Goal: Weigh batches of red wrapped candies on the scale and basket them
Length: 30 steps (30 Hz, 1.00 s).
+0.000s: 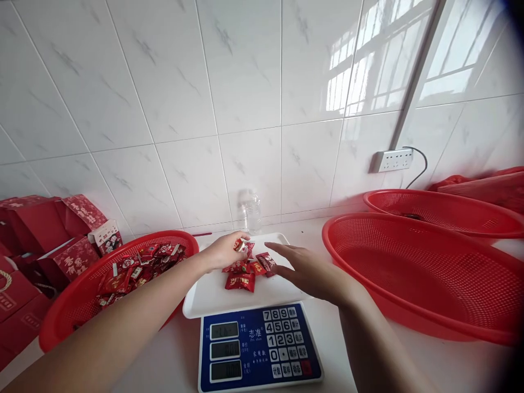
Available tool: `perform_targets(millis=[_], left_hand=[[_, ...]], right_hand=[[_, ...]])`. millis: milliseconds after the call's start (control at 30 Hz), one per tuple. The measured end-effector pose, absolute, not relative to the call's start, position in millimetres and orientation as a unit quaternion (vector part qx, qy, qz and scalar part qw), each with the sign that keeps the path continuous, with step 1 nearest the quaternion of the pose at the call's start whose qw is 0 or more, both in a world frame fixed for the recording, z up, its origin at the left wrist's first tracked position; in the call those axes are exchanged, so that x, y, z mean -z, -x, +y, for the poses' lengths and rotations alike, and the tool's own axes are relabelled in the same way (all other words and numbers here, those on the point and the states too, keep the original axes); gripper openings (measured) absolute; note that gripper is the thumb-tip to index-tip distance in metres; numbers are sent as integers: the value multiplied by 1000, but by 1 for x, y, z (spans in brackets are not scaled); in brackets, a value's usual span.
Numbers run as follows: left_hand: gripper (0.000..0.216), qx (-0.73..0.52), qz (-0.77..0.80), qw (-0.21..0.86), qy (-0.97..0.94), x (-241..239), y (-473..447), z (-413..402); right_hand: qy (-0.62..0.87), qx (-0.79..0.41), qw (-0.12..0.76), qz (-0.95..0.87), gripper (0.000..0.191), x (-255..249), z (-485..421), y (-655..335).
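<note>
A blue-faced digital scale [258,345] stands in front of me with a white tray [204,300] on top. Several red wrapped candies [245,273] lie in a small heap on the tray. My left hand [224,250] hovers over the heap's far side, fingers pinched on one red and white candy [241,245]. My right hand [305,266] is over the tray's right edge, palm down, fingers stretched out toward the heap and holding nothing.
A red mesh basket [61,319] with several red candies sits at the left, under my left forearm. Two large red baskets [413,267] stand at the right. Red gift boxes [49,245] pile at far left. A clear plastic bottle [250,212] stands by the tiled wall; a power strip [393,160] hangs on it.
</note>
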State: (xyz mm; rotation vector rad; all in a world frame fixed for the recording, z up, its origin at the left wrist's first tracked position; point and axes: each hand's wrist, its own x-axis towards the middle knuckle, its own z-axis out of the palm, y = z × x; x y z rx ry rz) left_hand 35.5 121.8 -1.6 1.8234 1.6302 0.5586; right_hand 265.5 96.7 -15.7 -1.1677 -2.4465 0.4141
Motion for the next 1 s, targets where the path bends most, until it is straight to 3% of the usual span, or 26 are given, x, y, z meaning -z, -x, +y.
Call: perform_targets(millis=[200,367,533,733,867,1000], left_hand=[[40,-233,642,235,-691,-7,-39,125],[51,-266,631,276,-675,-15,-44,113],[28,-435,537,335,-641,-13,-44,93],[17,-474,446,397,-647,11,-45,66],[14,-501,439,346,-661,23,-50,50],[17,-584,443,279,-620,19,-38,38]], right_hand=[[420,-149,193,-874,53,13,96,-267],[412,-147,205,-876,49,12,93,-263],[384,-151,199,-889,39,13,91,-252],[360,-193,319,-855,42,14,87,-235],[326,-210,357,-850,16,11,81,-226],[363,-205,361,-834,20,13,85,-230]])
